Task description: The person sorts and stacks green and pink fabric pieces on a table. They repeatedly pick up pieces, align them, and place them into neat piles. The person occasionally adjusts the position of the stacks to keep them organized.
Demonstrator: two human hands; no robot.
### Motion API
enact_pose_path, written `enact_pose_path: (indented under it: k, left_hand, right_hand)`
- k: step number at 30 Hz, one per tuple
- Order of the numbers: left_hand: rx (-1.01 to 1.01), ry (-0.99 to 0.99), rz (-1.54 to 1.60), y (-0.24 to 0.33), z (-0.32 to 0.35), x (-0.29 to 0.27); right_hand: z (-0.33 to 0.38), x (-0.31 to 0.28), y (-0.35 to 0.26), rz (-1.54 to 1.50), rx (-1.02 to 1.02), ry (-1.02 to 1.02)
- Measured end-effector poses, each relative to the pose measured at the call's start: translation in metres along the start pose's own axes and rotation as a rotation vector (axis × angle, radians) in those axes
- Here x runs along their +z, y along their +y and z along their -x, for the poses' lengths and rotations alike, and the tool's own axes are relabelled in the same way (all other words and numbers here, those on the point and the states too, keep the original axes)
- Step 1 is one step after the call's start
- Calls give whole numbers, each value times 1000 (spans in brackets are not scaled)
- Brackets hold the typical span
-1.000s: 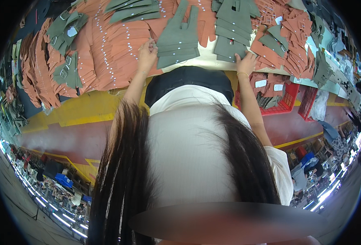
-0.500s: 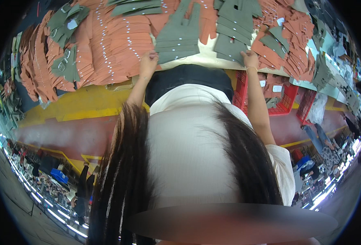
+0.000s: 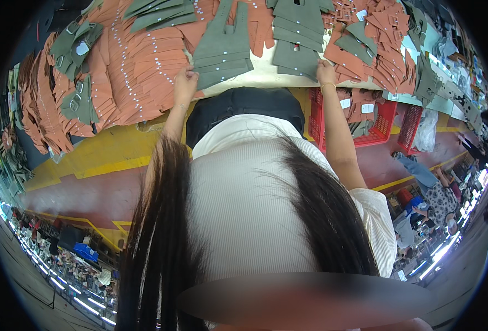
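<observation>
Head: left hand (image 3: 185,88), right hand (image 3: 326,74) at flat, layered green panels (image 3: 297,55).

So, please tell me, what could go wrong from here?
The left fingers are between overlapping orange pieces and green pieces, so a careless pull might disturb both. The right fingers are at the corner of another green stack, whose layers might slip out of line. With a red crate below, a dropped piece could perhaps fall in.
</observation>
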State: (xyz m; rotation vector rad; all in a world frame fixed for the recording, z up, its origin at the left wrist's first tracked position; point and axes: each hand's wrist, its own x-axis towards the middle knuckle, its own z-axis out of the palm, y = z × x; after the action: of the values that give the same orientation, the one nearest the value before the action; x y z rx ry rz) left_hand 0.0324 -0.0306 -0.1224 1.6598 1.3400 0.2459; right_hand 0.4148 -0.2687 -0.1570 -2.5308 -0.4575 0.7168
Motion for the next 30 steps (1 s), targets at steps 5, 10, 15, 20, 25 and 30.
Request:
enact_pose_path:
  k: [5,10,15,20,25,30]
  left_hand:
    - [-10,-5,25,-8,1,0]
    - [-69,-18,102,-21,0,3]
    - [-89,-10,156,-22,2,1]
    - [-59,28,148,-10,5,-2]
    - [43,81,34,7,-4,-4]
    - [95,74,-116,19,-16,-4]
  right_hand:
    - [9,-8,1,-748,290,-249]
    - [27,-17,-23,-177,198,-136]
    - [40,-7,-29,444,-208,240]
    - [43,-1,-26,535,-207,288]
    - [26,-6,-21,449,-93,58]
    - [11,-26,-34,-112,206,-295]
